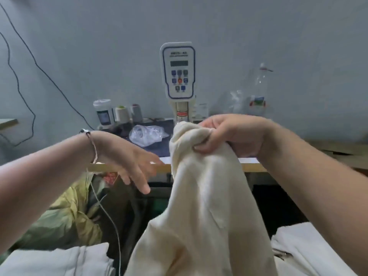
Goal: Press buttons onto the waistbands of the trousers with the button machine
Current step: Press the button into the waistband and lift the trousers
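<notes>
Cream trousers (201, 196) hang in a long drape from my right hand (225, 134), which grips a bunched top part of the cloth just in front of the button machine (178, 76). The machine is white with a blue-edged control panel and stands upright at the back of the table; its lower head is partly hidden behind the cloth. My left hand (131, 166) hovers to the left of the trousers at the table's front edge, fingers spread and pointing down, holding nothing.
A wooden table edge (105, 167) runs across the middle. On the table lie a dark cloth (157, 148), a clear plastic bag (146, 134), thread cones (122, 113) and a plastic bottle (258, 96). Green fabric (65, 216) sits lower left, white garments (49, 261) lie in front.
</notes>
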The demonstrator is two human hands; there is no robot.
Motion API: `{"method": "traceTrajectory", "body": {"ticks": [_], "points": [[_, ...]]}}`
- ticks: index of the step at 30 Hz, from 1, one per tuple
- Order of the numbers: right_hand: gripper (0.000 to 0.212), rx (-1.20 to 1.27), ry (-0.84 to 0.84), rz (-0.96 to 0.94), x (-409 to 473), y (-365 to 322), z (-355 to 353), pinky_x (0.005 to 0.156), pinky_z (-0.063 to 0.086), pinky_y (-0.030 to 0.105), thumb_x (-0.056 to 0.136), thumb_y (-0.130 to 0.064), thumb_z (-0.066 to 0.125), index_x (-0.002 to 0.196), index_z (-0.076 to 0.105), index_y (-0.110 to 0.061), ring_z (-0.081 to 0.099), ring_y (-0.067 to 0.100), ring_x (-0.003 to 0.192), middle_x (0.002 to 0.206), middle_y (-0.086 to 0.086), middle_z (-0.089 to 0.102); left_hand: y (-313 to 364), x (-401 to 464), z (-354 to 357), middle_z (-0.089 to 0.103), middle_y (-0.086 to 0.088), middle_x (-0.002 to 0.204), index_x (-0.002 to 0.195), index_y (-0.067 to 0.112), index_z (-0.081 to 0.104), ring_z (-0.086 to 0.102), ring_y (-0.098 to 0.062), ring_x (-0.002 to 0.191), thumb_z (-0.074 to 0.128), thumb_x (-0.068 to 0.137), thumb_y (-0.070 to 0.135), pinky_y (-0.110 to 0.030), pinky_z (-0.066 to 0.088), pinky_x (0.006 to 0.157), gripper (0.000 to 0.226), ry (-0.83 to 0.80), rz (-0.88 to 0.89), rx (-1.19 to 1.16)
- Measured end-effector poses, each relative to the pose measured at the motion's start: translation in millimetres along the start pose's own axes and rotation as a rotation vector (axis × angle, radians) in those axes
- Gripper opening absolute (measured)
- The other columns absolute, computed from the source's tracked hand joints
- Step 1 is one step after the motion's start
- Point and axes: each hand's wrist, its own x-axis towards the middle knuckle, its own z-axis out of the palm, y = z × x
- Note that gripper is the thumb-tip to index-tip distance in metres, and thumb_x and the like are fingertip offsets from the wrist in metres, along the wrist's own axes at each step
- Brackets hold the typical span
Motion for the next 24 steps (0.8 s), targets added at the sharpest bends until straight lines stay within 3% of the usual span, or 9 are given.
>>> {"method": "traceTrajectory", "body": {"ticks": [1,3,5,7,9,12,17,22,24], "points": [[0.020,0.026,-0.013,0.018,4,6,-2,0.071,0.057,0.031,0.080,0.001,0.058,0.090,0.072,-0.008,0.069,0.021,0.081,0.090,0.010,0.071,1,-3,-6,0.045,0.011,0.148,0.142,0.042,0.035,0.045,-0.012,0.134,0.090,0.063,0.036,-0.038,0.044,0.105,0.096,0.012,0.174,-0.099],[0.022,0.052,-0.001,-0.040,13,23,-9,0.071,0.057,0.030,0.080,0.001,0.056,0.091,0.072,-0.009,0.069,0.020,0.081,0.089,0.009,0.071,11,-4,-7,0.036,0.013,0.154,0.148,0.040,0.030,0.033,-0.010,0.142,0.086,0.069,0.030,-0.039,0.031,0.113,0.097,0.006,0.481,-0.260],[0.022,0.095,0.028,-0.070,15,26,-26,0.074,0.056,0.031,0.082,-0.001,0.056,0.095,0.072,-0.009,0.069,0.021,0.083,0.092,0.010,0.071,19,13,5,0.047,0.007,0.148,0.143,0.027,0.047,0.040,-0.013,0.138,0.078,0.077,0.021,-0.033,0.037,0.111,0.073,-0.045,0.631,-0.392],[0.025,0.118,0.051,-0.063,17,30,-42,0.078,0.056,0.032,0.084,-0.006,0.058,0.105,0.071,-0.007,0.068,0.022,0.090,0.100,0.012,0.070,16,34,10,0.064,-0.002,0.127,0.122,0.018,0.066,0.059,-0.019,0.120,0.082,0.074,0.019,-0.030,0.047,0.099,0.051,0.011,0.681,-0.545],[0.032,0.132,0.078,-0.023,24,41,-59,0.082,0.056,0.034,0.086,-0.016,0.064,0.115,0.068,-0.006,0.067,0.024,0.096,0.110,0.015,0.068,10,47,4,0.068,-0.011,0.113,0.113,0.008,0.069,0.065,-0.025,0.104,0.080,0.069,0.009,-0.033,0.053,0.089,0.046,0.113,0.680,-0.722],[0.045,0.268,0.099,0.065,34,62,-80,0.082,0.055,0.031,0.083,-0.034,0.069,0.121,0.066,-0.008,0.066,0.024,0.104,0.118,0.011,0.067,-3,64,-10,0.060,-0.023,0.118,0.130,-0.001,0.055,0.061,-0.034,0.102,0.070,0.067,0.002,-0.039,0.055,0.083,0.065,0.184,0.675,-0.885],[0.030,0.358,0.136,0.118,54,92,-112,0.076,0.055,0.033,0.072,-0.011,0.070,0.101,0.071,-0.003,0.069,0.025,0.089,0.104,0.016,0.069,-26,95,-12,0.063,-0.022,0.119,0.130,0.001,0.057,0.067,-0.028,0.096,0.072,0.074,0.008,-0.037,0.056,0.082,0.059,0.148,0.648,-0.972],[0.059,0.236,0.122,0.163,68,110,-138,0.073,0.056,0.034,0.062,-0.004,0.075,0.117,0.057,0.010,0.065,0.029,0.086,0.107,0.024,0.060,-45,118,-32,0.064,-0.025,0.121,0.124,0.000,0.063,0.069,-0.026,0.094,0.077,0.080,0.034,-0.036,0.054,0.087,0.058,0.145,0.440,-0.977],[0.052,0.264,0.142,0.160,74,115,-145,0.068,0.057,0.030,0.062,-0.004,0.077,0.110,0.062,0.007,0.066,0.024,0.080,0.099,0.019,0.063,-51,122,-43,0.062,-0.026,0.125,0.124,0.000,0.063,0.067,-0.029,0.101,0.075,0.081,0.036,-0.040,0.051,0.094,0.058,0.118,0.366,-0.992]]}}
